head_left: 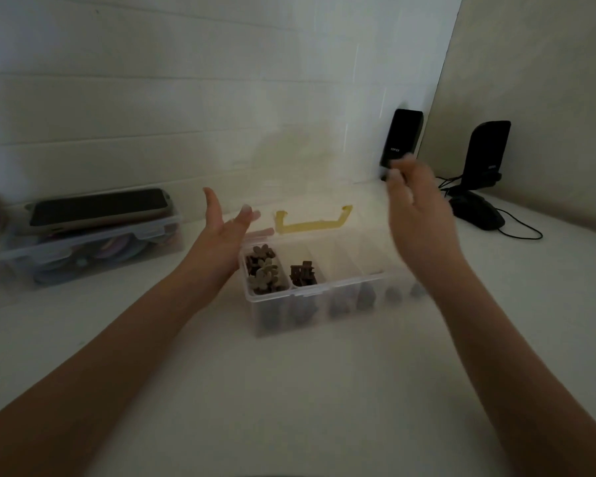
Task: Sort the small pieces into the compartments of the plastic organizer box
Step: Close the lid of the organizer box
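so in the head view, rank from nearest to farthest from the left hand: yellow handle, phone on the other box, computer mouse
1. Yellow handle, just right of the left hand, behind the compartments.
2. Phone, off to its left, atop the other box.
3. Computer mouse, far right, beyond the right hand.

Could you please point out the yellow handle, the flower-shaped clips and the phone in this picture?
yellow handle [312, 226]: head view, on its long middle bar.
flower-shaped clips [264, 274]: head view, on the pale flower in the box's leftmost compartment.
phone [98, 207]: head view, middle of its dark screen.
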A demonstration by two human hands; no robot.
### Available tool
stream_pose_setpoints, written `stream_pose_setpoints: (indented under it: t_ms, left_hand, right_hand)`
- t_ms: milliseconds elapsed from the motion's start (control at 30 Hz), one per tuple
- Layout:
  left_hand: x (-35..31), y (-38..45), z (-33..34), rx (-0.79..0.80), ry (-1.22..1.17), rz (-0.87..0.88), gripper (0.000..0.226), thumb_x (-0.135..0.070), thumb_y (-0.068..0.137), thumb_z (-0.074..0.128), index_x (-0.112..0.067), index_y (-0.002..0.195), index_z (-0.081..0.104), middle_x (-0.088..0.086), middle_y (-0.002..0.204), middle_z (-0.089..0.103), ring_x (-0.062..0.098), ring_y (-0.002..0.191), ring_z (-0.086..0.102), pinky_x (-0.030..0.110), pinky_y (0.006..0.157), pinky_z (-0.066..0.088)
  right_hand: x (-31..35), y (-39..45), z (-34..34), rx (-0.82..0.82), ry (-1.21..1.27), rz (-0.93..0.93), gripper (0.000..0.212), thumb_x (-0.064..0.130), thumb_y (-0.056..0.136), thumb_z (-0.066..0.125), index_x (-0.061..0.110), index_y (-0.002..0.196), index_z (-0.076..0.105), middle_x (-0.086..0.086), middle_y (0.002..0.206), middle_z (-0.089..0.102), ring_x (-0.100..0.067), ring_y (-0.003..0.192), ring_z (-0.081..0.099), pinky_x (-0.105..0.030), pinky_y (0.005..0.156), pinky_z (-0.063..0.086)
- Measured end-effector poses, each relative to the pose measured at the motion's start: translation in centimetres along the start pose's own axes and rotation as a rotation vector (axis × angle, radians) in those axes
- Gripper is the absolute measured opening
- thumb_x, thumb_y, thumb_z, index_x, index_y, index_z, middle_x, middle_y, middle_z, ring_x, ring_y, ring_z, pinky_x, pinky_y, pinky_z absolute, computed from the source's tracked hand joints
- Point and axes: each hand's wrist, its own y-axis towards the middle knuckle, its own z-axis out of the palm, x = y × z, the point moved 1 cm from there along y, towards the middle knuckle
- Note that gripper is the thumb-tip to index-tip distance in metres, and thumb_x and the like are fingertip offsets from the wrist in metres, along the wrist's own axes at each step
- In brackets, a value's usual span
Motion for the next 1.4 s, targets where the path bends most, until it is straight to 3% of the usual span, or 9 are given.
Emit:
stream_pose_setpoints:
  t_ms: [133,367,500,700,867,1000,1167,1300,1400]
  left_hand:
    - [0.0,-0.1,-0.1,0.033,0.0,0.13,0.094,-0.057,0.084,0.046,-0.034,0.15,-0.016,-0.024,0.117,0.066,0.004,0.106,0.066,0.044,0.095,0.047]
    - [-1.2,0.1,-1.0,0.125,-0.365,0.019,0.073,-0.064,0.094,0.001,-0.042,0.114,0.068,-0.01,0.119,0.069,0.007,0.11,0.065,0.036,0.084,0.044]
    - [-1.6,-0.5,-0.9,0.275,-0.386,-0.03,0.066,-0.06,0.095,0.023,-0.026,0.09,0.08,-0.002,0.111,0.073,0.011,0.107,0.067,0.034,0.087,0.046]
    - [-1.4,-1.2,-0.8,0.536,0.012,-0.019,0.014,-0.031,0.076,0.069,-0.023,0.074,0.08,-0.007,0.115,0.071,0.005,0.096,0.069,0.016,0.07,0.052]
    - [-1.6,-1.3,-1.6,0.655,0.068,0.046,0.022,-0.025,0.061,0.079,-0.03,0.082,0.08,-0.02,0.116,0.068,0.0,0.114,0.06,0.015,0.081,0.05]
    - [-1.7,-1.3,-1.4,0.566,0.066,0.073,0.029,-0.015,0.07,0.079,-0.031,0.094,0.078,-0.011,0.117,0.07,0.009,0.105,0.066,0.021,0.082,0.054]
    - [-1.8,-1.2,-1.1,0.137,0.169,0.261,0.029,-0.004,0.089,0.061,-0.028,0.082,0.076,-0.015,0.095,0.074,0.002,0.086,0.068,0.019,0.081,0.05]
    - [-1.3,-2.4,-0.7,-0.071,0.456,0.549,0.03,-0.024,0.101,0.045,-0.018,0.095,0.074,-0.006,0.096,0.07,0.004,0.086,0.063,0.007,0.08,0.042]
    - [-1.6,-3.2,-0.6,-0.044,0.641,0.716,0.05,-0.043,0.093,0.039,-0.01,0.102,0.075,-0.001,0.107,0.068,0.015,0.1,0.061,0.025,0.089,0.044]
  right_hand:
    - [-4.5,1.9,-1.3,0.169,-0.137,0.391,0.05,0.044,0.098,0.029,0.008,0.131,0.043,-0.016,0.134,0.05,-0.03,0.118,0.048,-0.041,0.101,0.035]
    - [-4.8,2.1,-2.4,0.254,0.495,0.686,0.053,0.063,0.092,0.027,0.029,0.096,0.067,-0.003,0.111,0.066,-0.022,0.092,0.066,-0.035,0.077,0.049]
    - [-6.0,2.4,-3.0,0.291,0.676,0.755,0.052,0.067,0.088,0.03,0.034,0.103,0.067,-0.007,0.115,0.061,-0.027,0.097,0.064,-0.049,0.095,0.045]
    - [-7.3,2.1,-3.7,0.47,0.808,0.794,0.048,0.051,0.086,0.046,0.018,0.113,0.068,-0.009,0.108,0.068,-0.029,0.082,0.068,-0.042,0.071,0.053]
    - [-8.0,1.3,-3.9,0.608,0.723,0.649,0.05,0.034,0.078,0.064,0.023,0.126,0.057,-0.009,0.132,0.055,-0.032,0.115,0.054,-0.048,0.091,0.045]
    - [-7.7,0.3,-3.4,0.552,0.783,0.6,0.052,0.019,0.08,0.063,0.022,0.131,0.052,-0.012,0.134,0.055,-0.031,0.127,0.048,-0.049,0.107,0.035]
    - [-6.3,-0.9,-2.3,0.252,0.529,0.441,0.023,0.015,0.093,0.052,0.028,0.095,0.071,-0.005,0.109,0.061,-0.023,0.091,0.053,-0.031,0.06,0.044]
    - [-5.7,-1.6,-1.6,0.066,0.464,0.39,0.026,0.016,0.092,0.053,0.029,0.079,0.073,0.0,0.091,0.064,-0.02,0.071,0.043,-0.029,0.055,0.035]
    - [-5.6,-1.7,-1.3,-0.022,0.442,0.41,0.024,0.017,0.09,0.055,0.029,0.082,0.073,0.003,0.081,0.064,-0.016,0.065,0.043,-0.029,0.058,0.037]
